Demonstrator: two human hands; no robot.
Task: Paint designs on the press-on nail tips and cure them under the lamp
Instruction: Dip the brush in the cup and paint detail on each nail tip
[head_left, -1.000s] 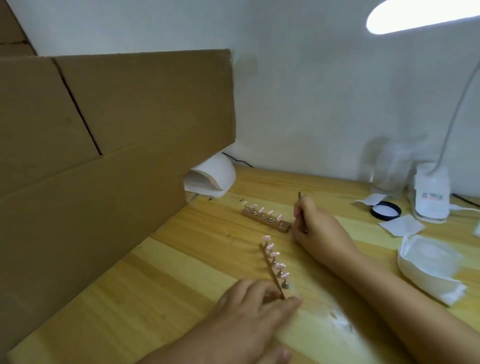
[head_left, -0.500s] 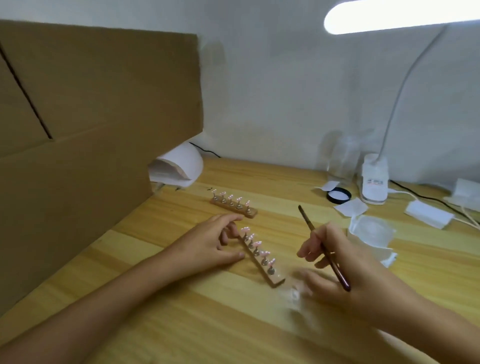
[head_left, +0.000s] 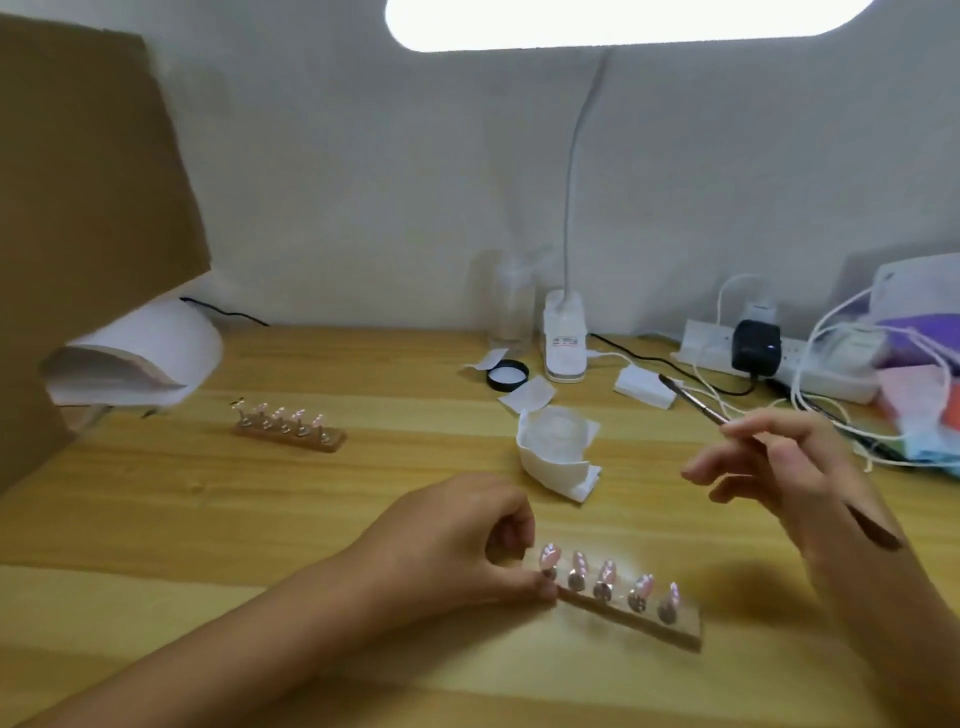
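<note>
Wood-grained and pale, the counter carries a wooden strip near its front edge, with five pink nail tips standing on small pegs along it. The left hand is at the left end of this strip, its fingers curled, thumb and forefinger pinching that end. Up and to the right of the strip, clear of it, the right hand is raised. It pinches a thin brush between thumb and forefinger, the tip pointing up and to the left, while the remaining fingers spread loosely. Just behind the strip sits a white dish wrapped in tissue. Well behind the strip to the left lies a second strip with more tips, and beyond it a white curing lamp against a cardboard sheet. Far behind the strip, by the wall, are a desk lamp, a black lid and, further right, a power strip with cables.
</note>
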